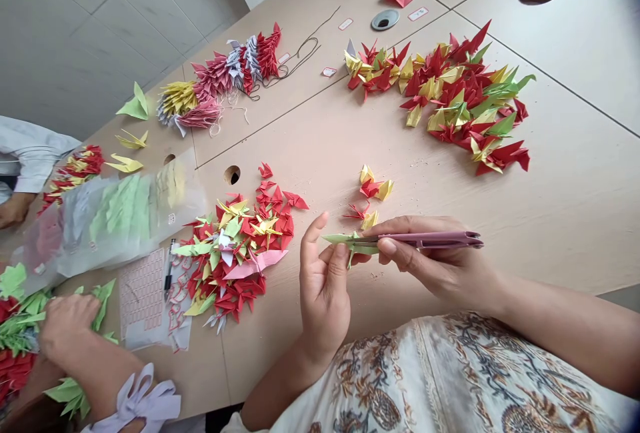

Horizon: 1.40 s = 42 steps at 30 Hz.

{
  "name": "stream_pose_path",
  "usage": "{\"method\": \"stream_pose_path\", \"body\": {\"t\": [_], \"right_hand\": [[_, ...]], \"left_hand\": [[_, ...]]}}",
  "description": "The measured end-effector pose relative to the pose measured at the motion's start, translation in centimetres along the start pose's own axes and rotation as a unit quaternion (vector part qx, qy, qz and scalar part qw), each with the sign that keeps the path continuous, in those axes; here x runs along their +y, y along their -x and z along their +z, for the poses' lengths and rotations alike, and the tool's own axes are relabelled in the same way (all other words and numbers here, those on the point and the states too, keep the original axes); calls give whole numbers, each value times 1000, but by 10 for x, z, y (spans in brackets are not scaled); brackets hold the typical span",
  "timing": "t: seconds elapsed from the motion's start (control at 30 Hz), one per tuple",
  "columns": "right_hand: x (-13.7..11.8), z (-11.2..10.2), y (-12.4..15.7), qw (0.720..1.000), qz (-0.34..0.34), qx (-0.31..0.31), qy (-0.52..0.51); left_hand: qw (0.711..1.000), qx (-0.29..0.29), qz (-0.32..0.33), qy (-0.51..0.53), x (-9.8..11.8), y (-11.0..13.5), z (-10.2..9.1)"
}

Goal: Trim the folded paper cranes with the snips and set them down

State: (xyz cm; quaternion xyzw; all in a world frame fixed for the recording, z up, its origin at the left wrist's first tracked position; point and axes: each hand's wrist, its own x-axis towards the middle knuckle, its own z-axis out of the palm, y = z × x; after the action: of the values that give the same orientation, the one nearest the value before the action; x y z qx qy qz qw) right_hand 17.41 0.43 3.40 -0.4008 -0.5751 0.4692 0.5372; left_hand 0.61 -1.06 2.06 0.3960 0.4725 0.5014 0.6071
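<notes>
My left hand [327, 293] pinches a light green folded paper crane [345, 241] between thumb and fingers, its index finger raised. My right hand [435, 253] grips purple-handled scissors [440, 239], seen edge-on, with their dark blades against the green paper. Whether the blades are apart cannot be made out. Just beyond my hands lie several small red and yellow paper cranes [371, 189]. A pile of red, yellow and green cranes [270, 226] is left of my left hand. Another large pile [450, 93] spreads across the table farther off.
Strung cranes [215, 83] with loose cord lie at the back left. Clear plastic bags [125, 213] and a label sheet [143, 293] with a pen [169, 273] lie left. A co-worker's hand [70, 323] is among green paper; another person's sleeve [35, 146] shows. The table has cable holes [232, 175].
</notes>
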Motion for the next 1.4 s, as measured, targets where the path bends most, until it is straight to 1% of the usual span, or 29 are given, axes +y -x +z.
{"method": "stream_pose_path", "body": {"t": [0.13, 0.3, 0.47, 0.6, 0.73, 0.87, 1.0, 1.1, 1.23, 1.4], "right_hand": [[3, 2, 1, 998, 42, 7, -44], [3, 1, -1, 992, 86, 8, -88], [3, 0, -3, 992, 87, 7, -92], [2, -1, -1, 998, 39, 13, -48], [1, -3, 2, 998, -51, 7, 27], [4, -5, 1, 983, -146, -16, 107], [9, -7, 1, 963, -213, -38, 162], [12, -8, 2, 952, -240, -49, 183], [10, -8, 3, 947, -246, -48, 199], [9, -8, 4, 941, -253, -42, 223]], "left_hand": [[999, -2, 33, -20, -2, 0, -1], [1000, -11, 10, -8, -1, -1, -1], [1000, -16, 9, 16, 1, 0, 0], [1000, -12, 13, 14, 0, 0, 0], [1000, -4, 24, 7, -2, 0, 0], [999, 4, 31, -9, -2, 0, 0], [1000, 10, 16, -13, -1, 0, -2], [1000, 8, 18, -12, -1, 0, -3], [999, 9, 31, -21, -1, 0, -3], [995, 27, 75, -62, 1, 1, 1]]}}
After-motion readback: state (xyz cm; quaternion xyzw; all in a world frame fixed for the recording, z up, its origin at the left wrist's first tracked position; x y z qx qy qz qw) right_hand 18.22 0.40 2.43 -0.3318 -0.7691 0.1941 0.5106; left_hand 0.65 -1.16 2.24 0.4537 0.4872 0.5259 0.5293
